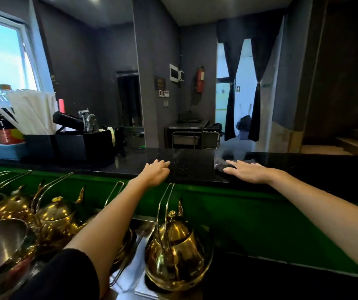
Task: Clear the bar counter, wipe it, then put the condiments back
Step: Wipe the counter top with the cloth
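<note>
Wiping looks to be the step we are on: our right hand (246,171) lies flat, fingers straight and spread, pressing a dark cloth (218,165) onto the black tabletop (191,167) to the right of the middle. Our left hand (156,172) rests at the near edge of the tabletop, fingers loose and holding nothing, well apart from the right one. The stretch between and around the hands carries nothing but the cloth, so we judge the clearing done there. The condiments are bunched at the left end: bottles (3,118) standing in a blue tray (2,150), just beside it a black holder (39,146) full of white wrapped sticks, then a black caddy (87,146) with tools in it. We cannot tell whether the surface under them has been wiped. What we judge is left is finishing the wipe along the tabletop, then spreading the condiments back to their places. Below the near edge, gold teapots (173,252) stand on a lower ledge.
</note>
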